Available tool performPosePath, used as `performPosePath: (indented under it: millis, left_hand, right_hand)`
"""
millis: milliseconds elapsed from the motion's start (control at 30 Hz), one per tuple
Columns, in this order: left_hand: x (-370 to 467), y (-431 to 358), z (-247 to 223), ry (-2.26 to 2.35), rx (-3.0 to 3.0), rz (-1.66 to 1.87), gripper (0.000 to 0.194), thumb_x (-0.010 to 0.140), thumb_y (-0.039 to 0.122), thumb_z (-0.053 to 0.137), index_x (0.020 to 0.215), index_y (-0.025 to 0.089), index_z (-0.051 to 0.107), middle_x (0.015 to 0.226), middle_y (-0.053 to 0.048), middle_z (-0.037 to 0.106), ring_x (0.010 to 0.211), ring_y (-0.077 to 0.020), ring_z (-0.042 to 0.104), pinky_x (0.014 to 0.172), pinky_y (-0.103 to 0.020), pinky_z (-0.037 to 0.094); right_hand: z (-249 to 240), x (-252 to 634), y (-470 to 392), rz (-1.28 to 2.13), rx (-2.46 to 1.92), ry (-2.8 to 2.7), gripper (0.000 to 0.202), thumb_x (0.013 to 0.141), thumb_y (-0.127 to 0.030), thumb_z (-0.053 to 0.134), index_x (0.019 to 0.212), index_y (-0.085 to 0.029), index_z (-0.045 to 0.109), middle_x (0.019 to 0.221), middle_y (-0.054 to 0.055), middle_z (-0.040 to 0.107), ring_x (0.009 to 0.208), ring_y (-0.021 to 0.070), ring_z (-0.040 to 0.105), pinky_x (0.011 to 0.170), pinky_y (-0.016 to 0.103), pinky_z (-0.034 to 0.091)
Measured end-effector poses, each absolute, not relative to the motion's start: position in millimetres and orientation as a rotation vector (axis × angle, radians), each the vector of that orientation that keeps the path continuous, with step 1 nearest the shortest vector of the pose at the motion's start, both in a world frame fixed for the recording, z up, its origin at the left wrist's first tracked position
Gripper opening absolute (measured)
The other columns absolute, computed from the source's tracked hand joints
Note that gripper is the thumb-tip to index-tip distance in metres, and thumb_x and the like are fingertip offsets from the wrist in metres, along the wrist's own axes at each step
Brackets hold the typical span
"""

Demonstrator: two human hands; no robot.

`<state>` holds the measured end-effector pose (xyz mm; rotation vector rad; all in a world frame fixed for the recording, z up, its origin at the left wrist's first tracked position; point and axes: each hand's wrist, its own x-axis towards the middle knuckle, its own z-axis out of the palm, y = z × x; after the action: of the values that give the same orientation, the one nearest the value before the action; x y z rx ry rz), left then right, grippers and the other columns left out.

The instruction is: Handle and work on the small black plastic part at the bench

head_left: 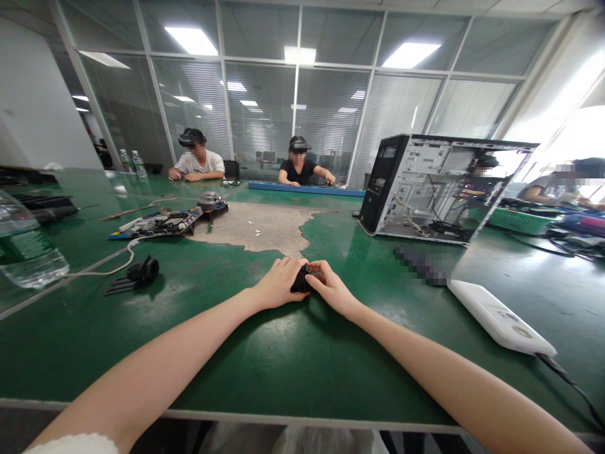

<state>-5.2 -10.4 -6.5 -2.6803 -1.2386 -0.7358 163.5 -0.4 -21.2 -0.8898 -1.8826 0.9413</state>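
Note:
Above the green tabletop [265, 372], in the middle of the head view, my left hand [278, 285] wraps round a small black object [300, 281]. Its exact kind is hidden by the fingers; a speck of green and red shows near its top right. From the other side, my right hand [331, 287] grips the same object, thumb on the near face and fingers behind. A bare brown worn patch [269, 227] of the table lies just beyond both hands. Off to the left rests a black part with a round end and long prongs [142, 270].
An open computer case [385, 186] stands at right, beyond a white power bank [503, 318] with a cable. Left are a circuit board [163, 224] and a water bottle [28, 249]. People sit across the table behind a blue bar [307, 188]. A green basket [522, 221] is far right.

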Motion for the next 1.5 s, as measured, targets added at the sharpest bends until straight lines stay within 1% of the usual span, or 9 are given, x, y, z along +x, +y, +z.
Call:
performPosePath:
  millis: [233,400,533,667,900,1100,1300,1367,1500]
  left_hand:
    - [-4.9,-11.0,-6.7,-1.249,-2.675,-0.750,0.059,0.066,0.037,0.060,0.114,0.018,0.032,0.108,-0.009,0.047,0.096,-0.0251,0.044,0.081,-0.038,0.033]
    - [-5.4,-11.3,-6.4,-1.233,-2.676,-0.750,0.058,0.067,0.038,0.060,0.114,0.018,0.031,0.109,-0.008,0.047,0.096,-0.0245,0.044,0.081,-0.037,0.033]
    - [-5.5,-11.8,-5.5,-1.231,-2.676,-0.739,0.059,0.067,0.038,0.060,0.114,0.018,0.031,0.109,-0.008,0.047,0.096,-0.0244,0.044,0.081,-0.037,0.033]
    - [-5.5,-11.7,-5.4,-1.231,-2.682,-0.732,0.061,0.067,0.038,0.060,0.116,0.019,0.030,0.110,-0.009,0.046,0.097,-0.0248,0.044,0.082,-0.038,0.033]
    - [-5.1,-10.3,-7.2,-1.253,-2.683,-0.755,0.060,0.067,0.038,0.060,0.115,0.020,0.031,0.110,-0.009,0.047,0.097,-0.0250,0.044,0.081,-0.038,0.032]
    - [-5.3,-10.0,-7.5,-1.232,-2.678,-0.752,0.061,0.066,0.039,0.061,0.115,0.019,0.030,0.110,-0.009,0.047,0.097,-0.0246,0.044,0.081,-0.038,0.033]
    - [-5.7,-10.2,-7.2,-1.242,-2.690,-0.745,0.059,0.067,0.039,0.059,0.115,0.020,0.030,0.110,-0.008,0.047,0.098,-0.0246,0.044,0.081,-0.038,0.032]
    - [-5.6,-10.2,-7.4,-1.244,-2.684,-0.748,0.060,0.067,0.039,0.059,0.116,0.020,0.030,0.110,-0.009,0.047,0.098,-0.0248,0.044,0.081,-0.038,0.032]
    - [-5.4,-9.9,-8.1,-1.236,-2.672,-0.752,0.059,0.067,0.040,0.059,0.115,0.019,0.031,0.109,-0.009,0.047,0.097,-0.0250,0.044,0.080,-0.037,0.032]
  right_hand:
    - [-12.2,162.6,-9.2,1.000,-0.787,-1.914,0.019,0.075,-0.027,0.051,0.090,-0.021,0.041,0.084,0.000,0.052,0.077,0.0121,0.053,0.069,0.027,0.045]
    - [-11.2,161.5,-9.1,1.025,-0.794,-1.864,0.016,0.077,-0.032,0.048,0.086,-0.020,0.041,0.080,-0.001,0.052,0.075,0.0119,0.053,0.068,0.027,0.045]
    - [-16.0,162.2,-4.1,1.026,-0.807,-1.844,0.020,0.076,-0.035,0.050,0.087,-0.020,0.042,0.084,0.000,0.051,0.078,0.0120,0.053,0.070,0.028,0.046]
    - [-20.8,163.7,0.6,1.005,-0.871,-1.839,0.025,0.075,-0.034,0.052,0.093,-0.020,0.042,0.089,0.001,0.050,0.080,0.0119,0.052,0.073,0.028,0.045]
    - [-12.7,164.1,-6.5,1.132,-0.741,-1.851,0.024,0.071,-0.028,0.056,0.088,-0.021,0.041,0.084,-0.001,0.050,0.073,0.0103,0.053,0.065,0.025,0.045]
    - [-13.2,164.3,-0.8,1.126,-0.777,-1.775,0.020,0.073,-0.035,0.054,0.081,-0.019,0.044,0.081,-0.002,0.050,0.070,0.0091,0.052,0.068,0.026,0.045]
    - [-13.1,168.1,5.2,1.234,-0.863,-1.818,0.028,0.072,-0.038,0.056,0.089,-0.019,0.045,0.082,0.000,0.053,0.071,0.0101,0.054,0.069,0.029,0.047]
    - [-10.2,170.5,4.7,1.242,-0.822,-1.860,0.027,0.070,-0.036,0.058,0.088,-0.019,0.044,0.084,0.000,0.053,0.073,0.0105,0.054,0.069,0.029,0.047]
    - [-5.5,174.7,3.7,1.203,-0.708,-1.931,0.031,0.065,-0.030,0.064,0.086,-0.020,0.044,0.088,0.000,0.052,0.086,0.0128,0.053,0.075,0.030,0.046]
